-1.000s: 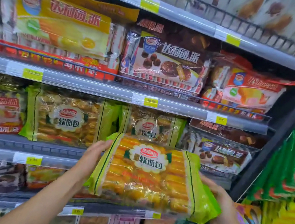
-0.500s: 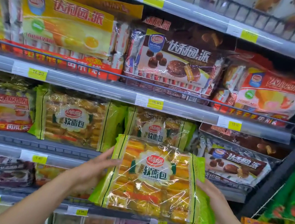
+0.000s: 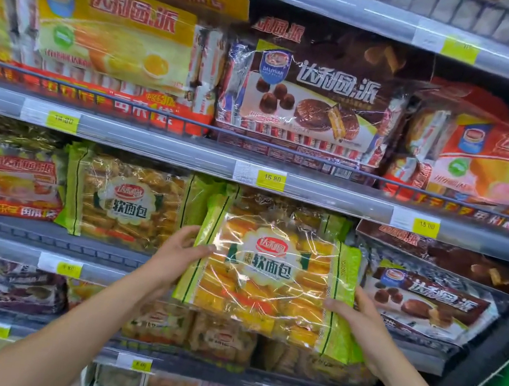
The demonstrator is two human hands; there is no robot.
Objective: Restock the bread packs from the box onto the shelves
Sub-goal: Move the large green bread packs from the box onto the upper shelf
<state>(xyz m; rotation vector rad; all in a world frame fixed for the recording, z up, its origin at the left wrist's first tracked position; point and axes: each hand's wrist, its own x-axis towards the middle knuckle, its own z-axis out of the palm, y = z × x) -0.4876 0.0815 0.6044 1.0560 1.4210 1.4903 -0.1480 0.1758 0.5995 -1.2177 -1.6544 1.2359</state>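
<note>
I hold a clear bread pack (image 3: pixel 269 277) with green ends and golden rolls inside, upright at the front of the middle shelf (image 3: pixel 45 236). My left hand (image 3: pixel 176 254) grips its left edge and my right hand (image 3: pixel 357 316) grips its lower right edge. It covers most of a matching pack (image 3: pixel 278 204) that stands behind it. Another matching green pack (image 3: pixel 129 201) stands on the same shelf just to the left. No box is in view.
Yellow (image 3: pixel 115 28), brown (image 3: pixel 310 97) and red (image 3: pixel 497 157) cake packs fill the shelf above behind a wire rail. A brown cake pack (image 3: pixel 425 297) sits right of my pack. Lower shelves hold smaller packs (image 3: pixel 221 336). Price strips (image 3: pixel 269 178) edge each shelf.
Both hands have raised the bread pack and pushed it forward toward the middle shelf, in front of the matching pack. The camera has moved closer to the shelves.
</note>
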